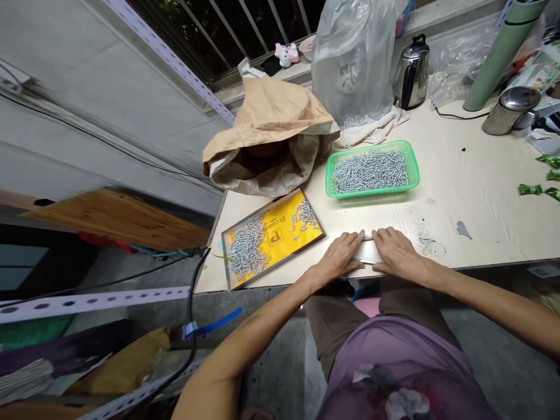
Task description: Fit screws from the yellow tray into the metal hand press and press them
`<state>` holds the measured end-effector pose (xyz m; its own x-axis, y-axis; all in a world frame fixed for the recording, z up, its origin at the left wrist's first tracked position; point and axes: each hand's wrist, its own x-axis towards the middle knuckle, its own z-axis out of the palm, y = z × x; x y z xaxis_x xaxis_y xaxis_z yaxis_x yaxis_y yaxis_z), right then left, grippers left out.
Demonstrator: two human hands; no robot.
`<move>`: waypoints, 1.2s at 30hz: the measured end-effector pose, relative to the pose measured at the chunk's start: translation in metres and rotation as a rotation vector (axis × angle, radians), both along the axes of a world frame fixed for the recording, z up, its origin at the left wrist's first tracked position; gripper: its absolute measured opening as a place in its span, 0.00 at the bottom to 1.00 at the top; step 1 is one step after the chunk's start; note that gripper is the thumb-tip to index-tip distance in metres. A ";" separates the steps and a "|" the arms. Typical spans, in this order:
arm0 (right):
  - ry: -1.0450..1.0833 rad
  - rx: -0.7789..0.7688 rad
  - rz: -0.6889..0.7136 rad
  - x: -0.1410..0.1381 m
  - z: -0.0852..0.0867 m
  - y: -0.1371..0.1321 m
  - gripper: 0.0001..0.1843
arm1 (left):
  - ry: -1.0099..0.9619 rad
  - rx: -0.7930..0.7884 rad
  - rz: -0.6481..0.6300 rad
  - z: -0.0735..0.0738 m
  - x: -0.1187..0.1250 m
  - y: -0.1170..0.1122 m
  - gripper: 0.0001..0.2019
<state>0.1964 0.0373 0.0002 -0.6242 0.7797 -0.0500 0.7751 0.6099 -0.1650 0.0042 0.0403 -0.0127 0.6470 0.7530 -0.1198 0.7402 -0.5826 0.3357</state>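
Observation:
My left hand (339,255) and my right hand (397,252) lie side by side, palms down, at the table's near edge. Both press on a small clear plastic bag (367,252) lying flat between and under them; what is in it I cannot tell. Beyond the hands stands a green plastic basket (371,192) full of silver screws (370,170). To the left lies a yellow-lined tray (280,236) with two heaps of the same screws.
A crumpled brown paper sack (271,140) and a large clear bag (354,58) with screws stand at the back. A steel kettle (413,73), a green roll (503,52), a steel pot (510,109) and green candy wrappers (540,188) are at the right.

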 end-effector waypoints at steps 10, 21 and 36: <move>0.100 0.015 0.068 0.002 -0.010 -0.009 0.06 | 0.058 -0.054 -0.054 0.004 0.010 0.001 0.13; 0.161 -0.047 0.101 0.025 -0.006 0.016 0.17 | -0.046 0.076 0.140 -0.009 0.012 -0.017 0.22; 0.023 0.068 0.498 -0.058 0.015 0.033 0.06 | -0.273 0.025 0.132 -0.030 0.044 -0.069 0.27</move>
